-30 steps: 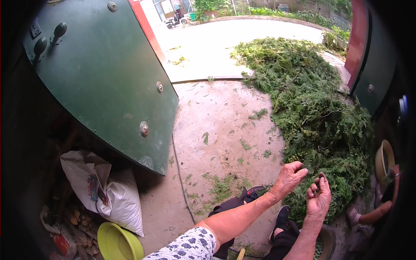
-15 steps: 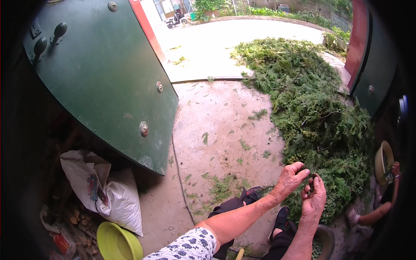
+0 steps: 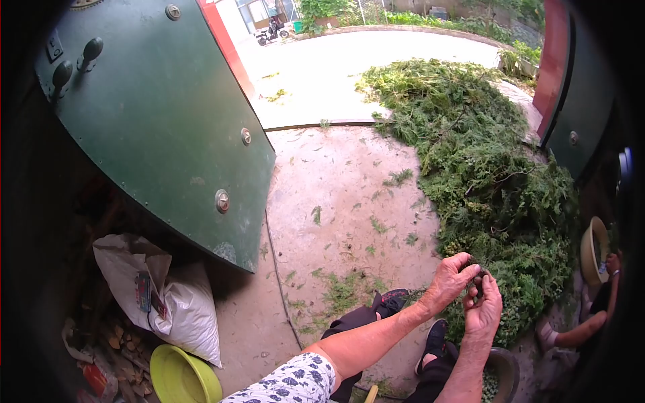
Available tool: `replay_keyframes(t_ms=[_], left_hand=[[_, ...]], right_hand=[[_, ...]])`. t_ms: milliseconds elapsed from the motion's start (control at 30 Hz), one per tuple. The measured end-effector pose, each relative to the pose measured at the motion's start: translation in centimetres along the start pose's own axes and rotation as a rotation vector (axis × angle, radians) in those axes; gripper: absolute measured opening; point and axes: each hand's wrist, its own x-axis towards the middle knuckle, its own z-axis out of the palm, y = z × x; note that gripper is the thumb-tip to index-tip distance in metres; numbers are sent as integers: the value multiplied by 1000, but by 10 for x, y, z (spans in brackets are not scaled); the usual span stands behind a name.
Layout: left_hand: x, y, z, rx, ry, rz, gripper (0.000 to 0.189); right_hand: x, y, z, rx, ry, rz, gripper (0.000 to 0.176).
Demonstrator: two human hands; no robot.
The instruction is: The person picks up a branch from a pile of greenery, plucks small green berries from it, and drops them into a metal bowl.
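Two hands: one left hand (image 3: 451, 281), one right hand (image 3: 484, 310). One heap of greenery (image 3: 474, 144) beyond them. Three basins: one yellow-green basin (image 3: 195, 381) well left of the left hand, one dark basin (image 3: 513, 376) below the right hand, one beige basin (image 3: 586, 248) to its right. One white sack (image 3: 195, 305), left of both hands. Two shoes (image 3: 435, 337) below and left of the left hand.

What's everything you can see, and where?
Branch pile: one, green, right of centre
Doors: two, green, left and right
Posts: two, red, beside doors
Sack: at least one, white, lower left
Firewood: many, brown, below sack
Basin: one, yellow-green, bottom left
Bowl: one, dark, bottom right
Tub: one, tan, right edge
Scooter: one, dark, top
Loose sprigs: many, green, on floor
Other person: one, dark clothes, right edge
Shoes: two, dark, bottom
Sleeve: one, white-and-blue, bottom
Left fingers: one hand, before pile
Right fingers: one hand, alongside
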Motion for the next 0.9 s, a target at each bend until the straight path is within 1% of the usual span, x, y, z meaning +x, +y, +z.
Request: replay_keyframes(t_ms=[67, 100, 167, 200, 267, 500, 567, 667, 700, 767, 900], left_hand=[[3, -1, -6, -6, 30, -27, 11], [4, 0, -7, -12, 61, -54, 10], [5, -1, -6, -28, 94, -34, 10], [5, -1, -6, -45, 127, -14, 10], [7, -5, -7, -56, 123, -2, 10], [5, 5, -9, -85, 104, 11, 11], [5, 4, -10, -45, 94, 6, 12], [5, 0, -11, -1, 70, 9, 13], [6, -2, -11, 3, 55, 14, 13], [7, -5, -10, -13, 54, 31, 13], [6, -4, -10, -58, 67, 36, 12]], right_hand=[[2, 0, -2, 35, 20, 4, 18], [4, 0, -5, 36, 21, 4, 18], [8, 3, -10, 60, 5, -34, 26], [7, 2, -8, 60, 4, -35, 26], [4, 0, -2, 87, 67, -29, 31], [0, -2, 1, 78, -5, -28, 30], [4, 0, -11, 80, -136, -32, 28], [6, 1, -16, 90, -167, -28, 25], [5, 2, -14, 89, -167, -28, 25], [4, 2, -8, 94, -82, -38, 23], [4, 2, -7, 94, -49, -31, 22]])
